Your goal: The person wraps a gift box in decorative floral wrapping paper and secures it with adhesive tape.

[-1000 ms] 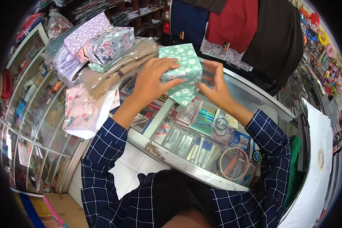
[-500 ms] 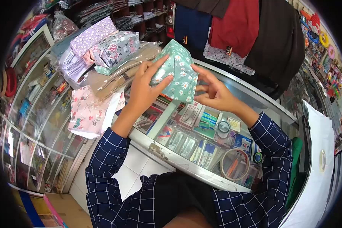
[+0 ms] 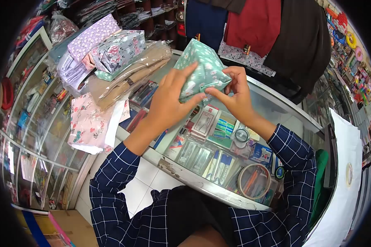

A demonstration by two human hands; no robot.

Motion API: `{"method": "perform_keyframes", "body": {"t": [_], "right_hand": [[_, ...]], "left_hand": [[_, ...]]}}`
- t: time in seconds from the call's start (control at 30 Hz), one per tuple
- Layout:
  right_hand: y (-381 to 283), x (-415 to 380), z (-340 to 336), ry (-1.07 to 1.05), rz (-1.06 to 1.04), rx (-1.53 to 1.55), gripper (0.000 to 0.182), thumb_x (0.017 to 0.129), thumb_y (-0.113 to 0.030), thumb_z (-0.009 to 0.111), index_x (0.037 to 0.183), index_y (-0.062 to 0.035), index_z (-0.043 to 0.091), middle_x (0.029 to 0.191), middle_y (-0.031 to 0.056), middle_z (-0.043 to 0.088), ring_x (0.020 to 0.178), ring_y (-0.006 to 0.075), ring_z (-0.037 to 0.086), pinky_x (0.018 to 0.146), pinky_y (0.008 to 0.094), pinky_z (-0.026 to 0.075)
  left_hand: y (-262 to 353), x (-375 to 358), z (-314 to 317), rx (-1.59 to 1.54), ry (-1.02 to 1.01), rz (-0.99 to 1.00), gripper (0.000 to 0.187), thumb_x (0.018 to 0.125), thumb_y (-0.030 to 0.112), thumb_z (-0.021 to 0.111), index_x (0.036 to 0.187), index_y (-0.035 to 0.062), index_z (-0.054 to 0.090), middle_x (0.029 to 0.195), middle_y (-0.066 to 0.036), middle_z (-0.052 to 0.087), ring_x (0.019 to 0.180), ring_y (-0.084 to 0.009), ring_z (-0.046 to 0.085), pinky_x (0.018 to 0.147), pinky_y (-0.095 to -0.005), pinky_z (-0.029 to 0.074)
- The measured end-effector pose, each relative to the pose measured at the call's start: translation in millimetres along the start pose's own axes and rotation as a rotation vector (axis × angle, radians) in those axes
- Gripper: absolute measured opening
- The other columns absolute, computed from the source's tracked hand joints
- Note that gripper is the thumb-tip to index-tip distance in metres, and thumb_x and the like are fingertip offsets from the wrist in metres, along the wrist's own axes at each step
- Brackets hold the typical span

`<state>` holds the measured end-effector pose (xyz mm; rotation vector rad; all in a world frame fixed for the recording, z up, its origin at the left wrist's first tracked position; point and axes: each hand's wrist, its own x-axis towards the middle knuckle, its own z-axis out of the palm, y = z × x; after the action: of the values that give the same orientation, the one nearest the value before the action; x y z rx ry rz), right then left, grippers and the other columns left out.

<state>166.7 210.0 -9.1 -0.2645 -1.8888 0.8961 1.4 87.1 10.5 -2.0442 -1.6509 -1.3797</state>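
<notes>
A green package [image 3: 200,57] wrapped in daisy-print paper is held above the glass counter, tilted. My left hand [image 3: 171,96] grips its near left side, fingers along the paper and thumb pointing towards the lower corner. My right hand [image 3: 237,99] pinches the folded paper at the package's right corner between thumb and fingers. Left of the hands, a purple flowered package [image 3: 94,36] and a grey rose-print package [image 3: 121,47] sit on plastic-bagged brown cloth [image 3: 130,78]. Pink floral paper [image 3: 86,121] lies folded at the counter's left part.
Beneath my hands is the glass display counter [image 3: 160,162], with boxed stationery inside. A large tape roll [image 3: 240,183] and a small green-black roll [image 3: 279,172] are near my right forearm. Dark and red trousers [image 3: 251,29] hang at the back. A white sheet [image 3: 344,164] stands at right.
The green package has turned and tilted, and its right corner now points towards my right hand. My right fingers have closed on the paper there. My left hand has shifted right with it.
</notes>
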Motion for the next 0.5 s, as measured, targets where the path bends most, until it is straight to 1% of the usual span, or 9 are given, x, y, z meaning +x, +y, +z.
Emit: {"method": "perform_keyframes", "body": {"t": [0.03, 0.13, 0.2, 0.23, 0.33, 0.37, 0.43, 0.47, 0.5], "right_hand": [[-3, 0, 1, -0.001, -0.039, 0.005, 0.058, 0.07, -0.019, 0.083, 0.113, -0.0074, 0.045, 0.091, 0.0027, 0.052, 0.066, 0.0059, 0.045, 0.055, 0.021, 0.038], [-13, 4, 1, -0.011, -0.201, -0.009, 0.062, 0.07, -0.017, 0.083, 0.117, -0.0071, 0.044, 0.099, 0.0069, 0.05, 0.077, 0.0106, 0.048, 0.063, 0.024, 0.042], [-23, 7, -3, -0.031, -0.361, -0.06, 0.065, 0.069, -0.016, 0.083, 0.119, -0.007, 0.043, 0.103, 0.0096, 0.048, 0.085, 0.0145, 0.048, 0.07, 0.0269, 0.044], [-30, 9, -8, -0.122, -0.425, -0.116, 0.065, 0.07, -0.012, 0.081, 0.122, -0.0074, 0.042, 0.112, 0.0136, 0.047, 0.098, 0.0221, 0.05, 0.079, 0.0323, 0.044], [-37, 15, -13, -0.227, -0.568, -0.289, 0.059, 0.071, -0.007, 0.077, 0.121, -0.0074, 0.045, 0.118, 0.0159, 0.047, 0.106, 0.0286, 0.051, 0.086, 0.0354, 0.044], [-39, 15, -14, -0.216, -0.539, -0.265, 0.047, 0.074, -0.001, 0.071, 0.116, -0.0053, 0.051, 0.119, 0.015, 0.052, 0.108, 0.0308, 0.053, 0.089, 0.036, 0.044], [-45, 20, -18, -0.177, -0.498, -0.239, 0.037, 0.076, 0.001, 0.068, 0.11, -0.003, 0.056, 0.111, 0.013, 0.057, 0.101, 0.0286, 0.057, 0.086, 0.0343, 0.046], [-48, 22, -20, -0.157, -0.477, -0.225, 0.032, 0.077, 0.002, 0.067, 0.107, -0.0019, 0.059, 0.107, 0.012, 0.06, 0.098, 0.0275, 0.059, 0.084, 0.0334, 0.046], [-51, 24, -22, -0.122, -0.405, -0.196, 0.022, 0.079, 0.001, 0.064, 0.101, 0.0008, 0.062, 0.098, 0.01, 0.064, 0.09, 0.0239, 0.061, 0.081, 0.0314, 0.047]], "left_hand": [[-1, 1, 2, -0.009, 0.014, -0.008, 0.073, 0.078, 0.024, 0.073, 0.139, 0.0097, 0.037, 0.101, -0.012, 0.055, 0.094, -0.0248, 0.057, 0.077, -0.0329, 0.048], [11, -3, -2, -0.341, -0.057, -0.307, 0.083, 0.079, 0.024, 0.074, 0.141, 0.0056, 0.022, 0.109, -0.018, 0.055, 0.103, -0.0259, 0.058, 0.078, -0.0333, 0.05], [12, -4, 2, -0.456, 0.01, -0.241, 0.087, 0.08, 0.024, 0.074, 0.142, 0.0055, 0.016, 0.116, -0.021, 0.052, 0.105, -0.0254, 0.059, 0.078, -0.0327, 0.052], [11, -6, 4, -0.513, 0.045, -0.209, 0.089, 0.08, 0.024, 0.074, 0.142, 0.0055, 0.013, 0.119, -0.023, 0.051, 0.106, -0.0251, 0.059, 0.079, -0.0324, 0.052], [9, -7, 0, -0.553, -0.007, -0.17, 0.084, 0.082, 0.025, 0.071, 0.141, 0.0057, 0.016, 0.128, -0.022, 0.045, 0.108, -0.024, 0.058, 0.081, -0.0324, 0.052], [11, -7, -5, -0.541, -0.036, -0.236, 0.078, 0.082, 0.026, 0.071, 0.139, 0.0057, 0.021, 0.127, -0.021, 0.044, 0.107, -0.024, 0.057, 0.081, -0.0322, 0.051], [18, -8, -20, -0.517, -0.095, -0.363, 0.068, 0.082, 0.026, 0.071, 0.135, 0.0056, 0.033, 0.126, -0.018, 0.044, 0.105, -0.024, 0.057, 0.081, -0.0317, 0.05], [16, -9, -24, -0.349, -0.107, -0.345, 0.062, 0.082, 0.026, 0.071, 0.13, 0.0056, 0.039, 0.121, -0.017, 0.046, 0.103, -0.0237, 0.057, 0.081, -0.0318, 0.049], [13, -10, -29, -0.179, -0.118, -0.324, 0.056, 0.082, 0.027, 0.071, 0.126, 0.0056, 0.045, 0.117, -0.016, 0.047, 0.1, -0.0234, 0.056, 0.08, -0.0319, 0.048]]}}
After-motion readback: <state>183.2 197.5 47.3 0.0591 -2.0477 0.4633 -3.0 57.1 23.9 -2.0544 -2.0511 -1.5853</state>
